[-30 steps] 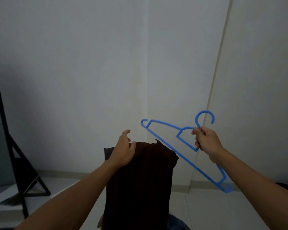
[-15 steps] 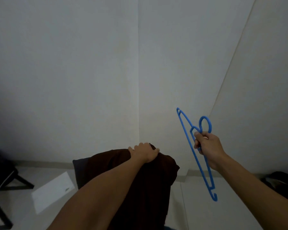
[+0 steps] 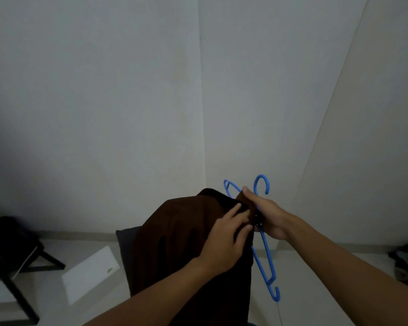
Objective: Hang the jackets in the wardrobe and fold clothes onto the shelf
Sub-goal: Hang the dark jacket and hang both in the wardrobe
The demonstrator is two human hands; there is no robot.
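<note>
A dark brown jacket [image 3: 179, 241] hangs in front of me at the lower middle of the head view. My left hand [image 3: 226, 241] lies on its upper right edge, fingers curled into the cloth near the collar. A blue plastic hanger [image 3: 265, 262] stands nearly on end just right of the jacket, hook up. My right hand [image 3: 266, 215] grips the hanger at its neck, thumb up, and touches the jacket's top edge. The hanger's upper arm pokes out behind the collar; its middle is hidden by my hands.
White walls meet in a corner straight ahead. A black stand [image 3: 21, 262] is on the floor at the left, with a white flat sheet [image 3: 90, 271] beside it. A dark heap of clothes [image 3: 405, 262] lies at the right edge.
My right hand has brought the hanger left to the jacket's collar. My left hand has slid from the jacket's top to its right edge, meeting the right hand.
</note>
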